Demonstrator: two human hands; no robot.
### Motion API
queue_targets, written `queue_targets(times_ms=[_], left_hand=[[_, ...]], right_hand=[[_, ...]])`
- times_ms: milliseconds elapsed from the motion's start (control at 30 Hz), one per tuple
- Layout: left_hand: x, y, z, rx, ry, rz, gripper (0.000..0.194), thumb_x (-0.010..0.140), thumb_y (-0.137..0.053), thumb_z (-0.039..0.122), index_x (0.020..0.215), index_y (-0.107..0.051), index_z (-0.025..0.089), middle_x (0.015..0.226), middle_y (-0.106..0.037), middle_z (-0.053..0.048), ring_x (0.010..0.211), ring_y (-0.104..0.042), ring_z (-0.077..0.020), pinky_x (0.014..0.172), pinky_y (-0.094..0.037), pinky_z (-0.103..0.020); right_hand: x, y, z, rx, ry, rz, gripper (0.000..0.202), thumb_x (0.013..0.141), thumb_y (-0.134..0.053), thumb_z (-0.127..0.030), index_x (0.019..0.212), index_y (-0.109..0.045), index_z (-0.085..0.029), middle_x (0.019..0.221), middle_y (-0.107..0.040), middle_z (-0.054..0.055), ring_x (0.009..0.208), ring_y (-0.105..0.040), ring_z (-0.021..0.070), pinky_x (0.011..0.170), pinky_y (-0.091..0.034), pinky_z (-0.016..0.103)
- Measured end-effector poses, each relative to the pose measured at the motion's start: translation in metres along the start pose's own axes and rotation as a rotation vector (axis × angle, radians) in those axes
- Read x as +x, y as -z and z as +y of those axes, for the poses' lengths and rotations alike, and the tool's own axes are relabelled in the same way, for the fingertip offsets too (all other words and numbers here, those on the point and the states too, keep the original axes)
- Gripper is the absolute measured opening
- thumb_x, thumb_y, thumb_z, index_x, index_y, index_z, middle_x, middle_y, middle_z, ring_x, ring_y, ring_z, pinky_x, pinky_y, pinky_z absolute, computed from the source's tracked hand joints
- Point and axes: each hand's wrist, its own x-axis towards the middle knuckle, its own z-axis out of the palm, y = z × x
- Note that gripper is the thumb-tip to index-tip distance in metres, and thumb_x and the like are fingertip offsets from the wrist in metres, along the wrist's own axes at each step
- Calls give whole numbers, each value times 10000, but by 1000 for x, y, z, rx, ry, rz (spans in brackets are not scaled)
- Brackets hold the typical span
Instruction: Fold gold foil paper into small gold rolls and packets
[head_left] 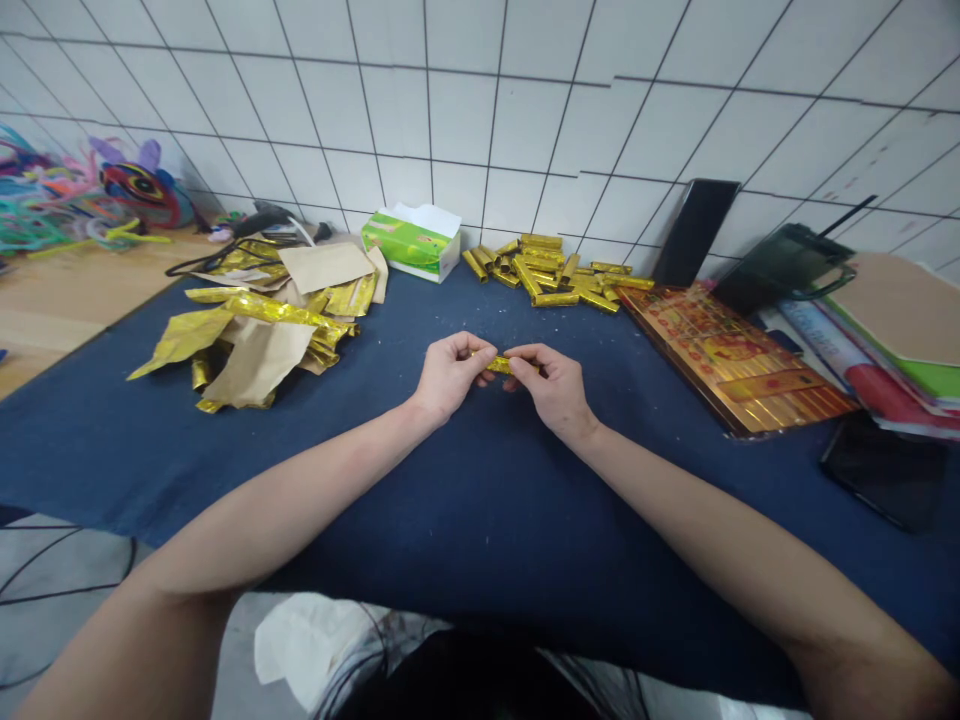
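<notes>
A small gold foil roll [499, 365] is held level between my two hands, above the middle of the dark blue cloth [480, 480]. My left hand [451, 372] pinches its left end between thumb and fingers. At the other end, my right hand [553, 388] is closed on the roll, thumb facing the left thumb. Behind the hands lies a loose pile of gold tubes [544, 272] near the wall. Crumpled gold and brown paper sheets [259, 350] are heaped to the left of my left hand.
A green tissue pack [412, 242] stands near the wall. On the right are a decorated red-gold packet [742, 360], an upright dark phone [694, 232], a dark translucent mug [795, 262], a flat black device [885, 470] and stacked papers. Colourful craft pieces [75, 195] sit far left.
</notes>
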Motion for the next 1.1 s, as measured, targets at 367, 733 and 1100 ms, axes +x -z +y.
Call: queue_targets(times_ms=[367, 733, 1100], left_hand=[[3, 2, 1, -47, 22, 28, 153, 688, -633, 255, 721, -576, 117, 510, -578, 14, 434, -544, -79, 415, -426, -178], [5, 4, -1, -43, 53, 53, 207, 688, -652, 292, 631, -543, 125, 471, -570, 7, 383, -511, -69, 381, -401, -168], [8, 5, -2, -115, 37, 87, 143, 712, -617, 237, 692, -571, 103, 540, -581, 1, 426, -554, -76, 400, -437, -170]], right_hand=[[2, 0, 4, 34, -29, -18, 174, 748, -580, -313, 843, -605, -168, 582, -608, -29, 496, -582, 105, 529, -488, 255], [4, 0, 8, 42, -54, -36, 232, 750, -583, -367, 832, -632, -156, 523, -597, -25, 467, -578, 116, 504, -495, 269], [6, 0, 9, 171, -136, 20, 276, 727, -595, -401, 851, -616, -155, 512, -598, -27, 446, -582, 116, 484, -494, 258]])
